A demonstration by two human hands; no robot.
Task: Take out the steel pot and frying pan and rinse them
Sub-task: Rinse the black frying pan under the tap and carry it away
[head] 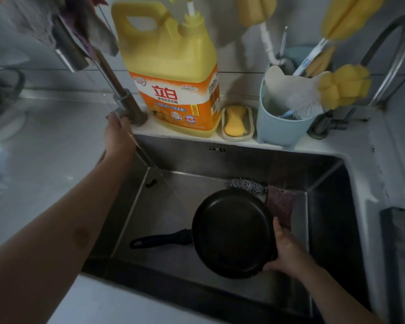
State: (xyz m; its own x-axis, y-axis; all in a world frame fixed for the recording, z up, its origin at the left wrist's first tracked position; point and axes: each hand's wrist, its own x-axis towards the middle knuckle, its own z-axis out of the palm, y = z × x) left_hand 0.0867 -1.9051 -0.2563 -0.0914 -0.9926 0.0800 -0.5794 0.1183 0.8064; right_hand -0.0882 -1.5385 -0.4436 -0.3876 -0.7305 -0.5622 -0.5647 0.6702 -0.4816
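A black frying pan (232, 232) sits inside the steel sink (154, 206), its handle pointing left. My right hand (288, 251) grips the pan's right rim, thumb over the edge. My left hand (118, 134) reaches to the base of the tap (126, 106) at the sink's back left corner, fingers curled round the tap lever. No water stream is visible. No steel pot is in view.
A steel wool ball (246, 185) and a dark scouring cloth (279, 206) lie behind the pan. On the back ledge stand a big yellow detergent jug (175, 73), a soap dish (236, 122) and a blue caddy (281, 127) of brushes. A second tap (388, 61) curves at right.
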